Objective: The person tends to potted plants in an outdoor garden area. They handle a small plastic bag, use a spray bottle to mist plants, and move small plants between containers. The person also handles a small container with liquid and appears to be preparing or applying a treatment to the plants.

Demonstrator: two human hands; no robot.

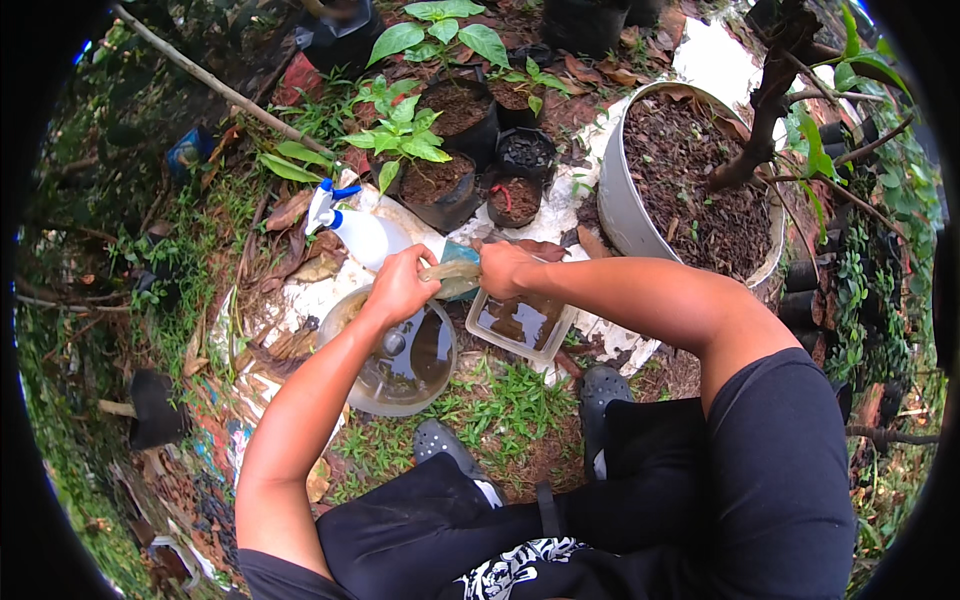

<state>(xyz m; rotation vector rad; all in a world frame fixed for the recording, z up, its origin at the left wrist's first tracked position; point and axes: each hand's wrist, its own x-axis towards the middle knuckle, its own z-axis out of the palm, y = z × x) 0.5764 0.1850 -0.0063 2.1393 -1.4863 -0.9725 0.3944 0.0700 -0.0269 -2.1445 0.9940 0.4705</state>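
Observation:
A pale, yellowish translucent item (pixel 454 276) is stretched between my two hands; whether it is cloth or plastic I cannot tell. My left hand (pixel 403 281) pinches its left end above a round clear basin (pixel 450 352) of murky water. At its other end, my right hand (pixel 506 268) is closed in a fist over the far rim of a rectangular plastic tub (pixel 510 349) holding brown water. Behind the item shows a teal piece (pixel 459 253), partly covered. A white spray bottle (pixel 371 238) with a blue and white trigger head lies tilted beyond the basin.
Several black grow bags (pixel 442 206) of soil, some with green seedlings (pixel 409 135), stand ahead. To the right is a large grey tub (pixel 634 187) of dark soil, with a branch (pixel 757 142) overhanging it. My clogs (pixel 604 386) rest near grass (pixel 510 405).

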